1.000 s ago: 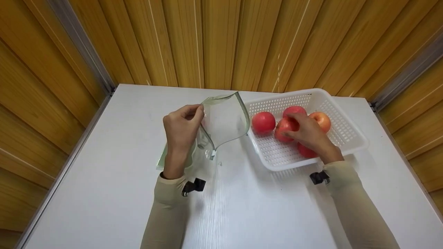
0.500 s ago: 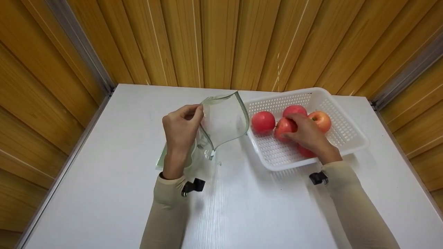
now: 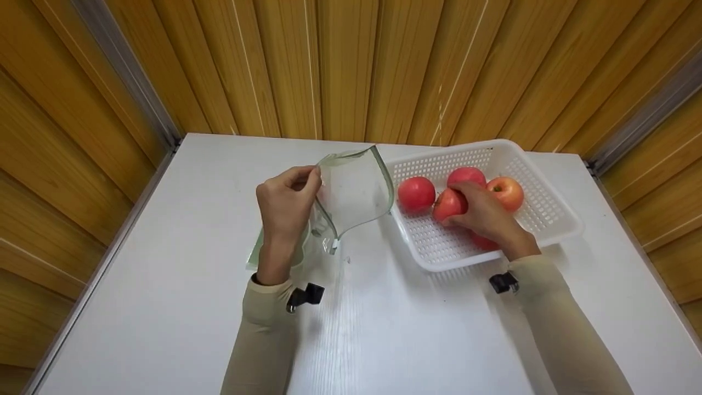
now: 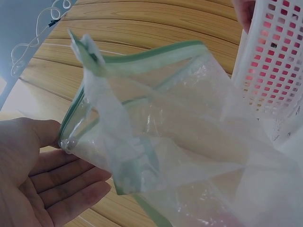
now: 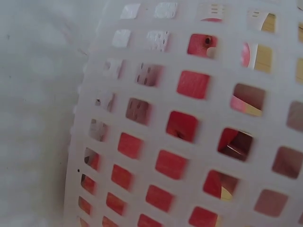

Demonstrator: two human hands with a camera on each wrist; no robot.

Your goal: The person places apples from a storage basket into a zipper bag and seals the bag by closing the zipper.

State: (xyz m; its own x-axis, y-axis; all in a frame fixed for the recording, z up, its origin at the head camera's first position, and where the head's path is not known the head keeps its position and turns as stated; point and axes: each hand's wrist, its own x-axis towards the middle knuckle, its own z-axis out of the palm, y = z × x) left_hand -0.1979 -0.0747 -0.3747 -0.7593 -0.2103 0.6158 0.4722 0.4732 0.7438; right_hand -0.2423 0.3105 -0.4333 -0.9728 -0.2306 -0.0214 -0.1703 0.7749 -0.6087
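My left hand (image 3: 288, 206) pinches the rim of a clear zip bag (image 3: 356, 189) with green edging, its mouth spread toward the basket. In the left wrist view, thumb and forefinger hold the edge of the bag (image 4: 184, 142) while the other fingers extend loosely below. Over the white plastic basket (image 3: 430, 267), my right hand (image 3: 485, 214) grips a red apple (image 3: 449, 206) between thumb and fingers. Around it lie a red apple (image 3: 416, 193), another behind (image 3: 466, 175), a yellowish-red one (image 3: 505, 193) and one partly under the hand (image 3: 483, 241). The basket wall mostly blocks the right wrist view.
A green-edged item (image 3: 255, 253) lies flat under my left wrist, mostly hidden. The white table (image 3: 384, 334) has a slatted wood-look wall (image 3: 351, 71) behind it. A white slider (image 3: 335, 244) hangs at the bag's near corner.
The apple in my right hand has tilted slightly, and that hand has shifted a little to the left. My left hand and the bag stay nearly still.
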